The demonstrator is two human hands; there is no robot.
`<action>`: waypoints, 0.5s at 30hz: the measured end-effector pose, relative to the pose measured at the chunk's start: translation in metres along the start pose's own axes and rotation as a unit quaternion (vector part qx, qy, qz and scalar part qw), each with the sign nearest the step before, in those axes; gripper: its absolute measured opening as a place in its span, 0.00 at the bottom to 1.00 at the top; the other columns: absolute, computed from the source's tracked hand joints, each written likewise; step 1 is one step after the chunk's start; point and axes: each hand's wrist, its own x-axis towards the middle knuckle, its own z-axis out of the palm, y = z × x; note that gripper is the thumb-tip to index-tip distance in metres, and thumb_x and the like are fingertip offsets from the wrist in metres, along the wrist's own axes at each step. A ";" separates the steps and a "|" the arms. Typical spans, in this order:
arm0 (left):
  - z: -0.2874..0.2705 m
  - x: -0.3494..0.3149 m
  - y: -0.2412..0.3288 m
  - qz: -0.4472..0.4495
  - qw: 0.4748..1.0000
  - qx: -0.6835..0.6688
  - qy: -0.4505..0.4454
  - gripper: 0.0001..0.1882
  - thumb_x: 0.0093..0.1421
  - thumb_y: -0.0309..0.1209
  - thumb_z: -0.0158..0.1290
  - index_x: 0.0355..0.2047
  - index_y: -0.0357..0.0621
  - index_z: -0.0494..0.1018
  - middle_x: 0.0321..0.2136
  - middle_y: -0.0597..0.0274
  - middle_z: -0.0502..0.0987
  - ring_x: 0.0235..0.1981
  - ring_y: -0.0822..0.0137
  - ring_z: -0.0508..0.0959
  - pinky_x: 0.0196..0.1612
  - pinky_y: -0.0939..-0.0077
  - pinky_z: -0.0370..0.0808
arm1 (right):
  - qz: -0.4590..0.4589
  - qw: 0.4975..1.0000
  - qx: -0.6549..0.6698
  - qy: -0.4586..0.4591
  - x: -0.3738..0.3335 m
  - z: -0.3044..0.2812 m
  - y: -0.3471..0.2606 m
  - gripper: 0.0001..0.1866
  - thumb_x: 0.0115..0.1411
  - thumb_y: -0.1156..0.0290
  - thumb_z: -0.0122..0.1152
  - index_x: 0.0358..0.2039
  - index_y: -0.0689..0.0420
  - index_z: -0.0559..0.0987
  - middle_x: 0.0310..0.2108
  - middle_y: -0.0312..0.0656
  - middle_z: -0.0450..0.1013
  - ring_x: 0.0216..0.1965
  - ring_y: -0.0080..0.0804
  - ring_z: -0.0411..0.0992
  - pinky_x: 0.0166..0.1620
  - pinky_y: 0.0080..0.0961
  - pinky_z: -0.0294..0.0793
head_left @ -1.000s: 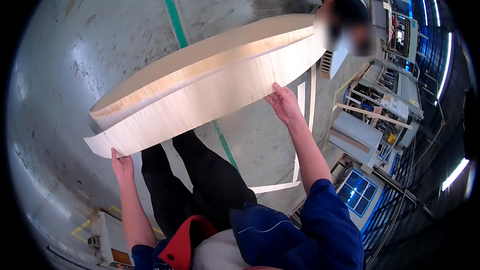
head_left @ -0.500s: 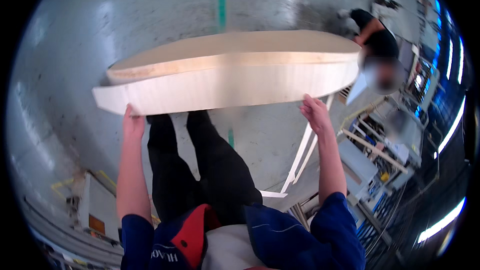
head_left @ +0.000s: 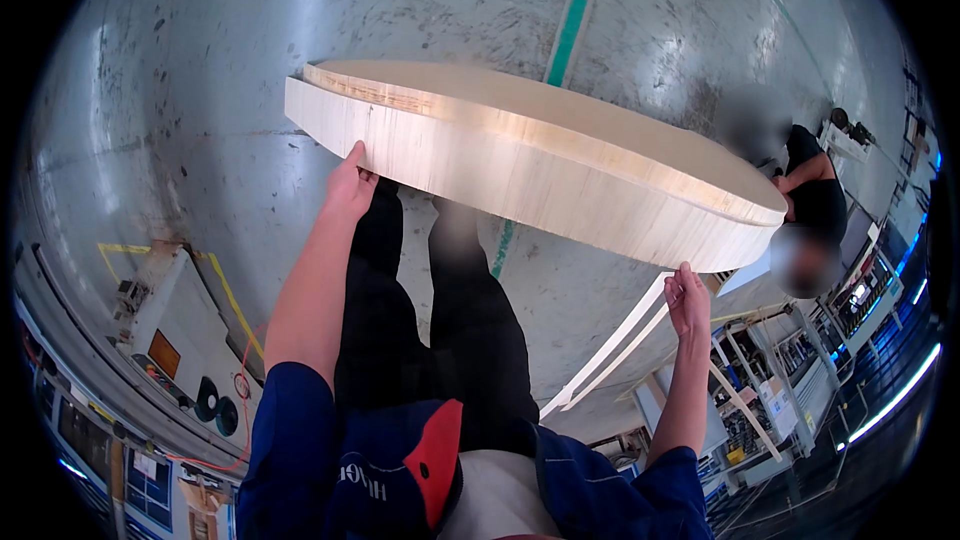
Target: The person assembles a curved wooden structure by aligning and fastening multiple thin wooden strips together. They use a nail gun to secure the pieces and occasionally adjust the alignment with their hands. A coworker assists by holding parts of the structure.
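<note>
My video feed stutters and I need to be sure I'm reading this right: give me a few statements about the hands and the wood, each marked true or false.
1. The left hand and the right hand both hold the pale wooden strip. True.
2. The two hands are together at the strip's middle. False: they are far apart, the left toward its left end, the right near its right end.
3. The strip runs along the near side of a curved wooden panel. True.
4. The panel's broad face is dark blue. False: it is pale tan.
5. A person in a black top is near the panel's right end. True.
</note>
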 end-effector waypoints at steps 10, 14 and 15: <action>0.007 -0.005 0.002 -0.006 0.995 0.087 0.050 0.18 0.59 0.36 0.57 0.46 0.42 0.67 0.38 0.63 0.71 0.40 0.68 0.72 0.44 0.73 0.72 | -0.005 1.000 0.000 -0.007 0.001 -0.005 0.003 0.10 0.59 0.62 0.62 0.30 0.53 0.73 0.25 0.31 0.73 0.28 0.24 0.75 0.31 0.17 0.77; 0.009 -0.006 0.002 -0.004 0.992 0.109 0.057 0.16 0.59 0.36 0.57 0.44 0.43 0.69 0.36 0.63 0.71 0.37 0.69 0.72 0.43 0.74 0.73 | -0.005 1.000 -0.003 -0.014 0.003 -0.007 0.004 0.09 0.59 0.63 0.62 0.28 0.52 0.73 0.25 0.31 0.72 0.28 0.24 0.75 0.31 0.18 0.76; 0.009 -0.006 0.002 -0.003 0.991 0.118 0.056 0.16 0.59 0.36 0.57 0.43 0.43 0.69 0.35 0.64 0.71 0.36 0.69 0.72 0.43 0.74 0.73 | -0.005 1.000 -0.004 -0.015 0.003 -0.008 0.005 0.09 0.59 0.63 0.62 0.28 0.52 0.73 0.25 0.31 0.72 0.28 0.24 0.75 0.31 0.18 0.76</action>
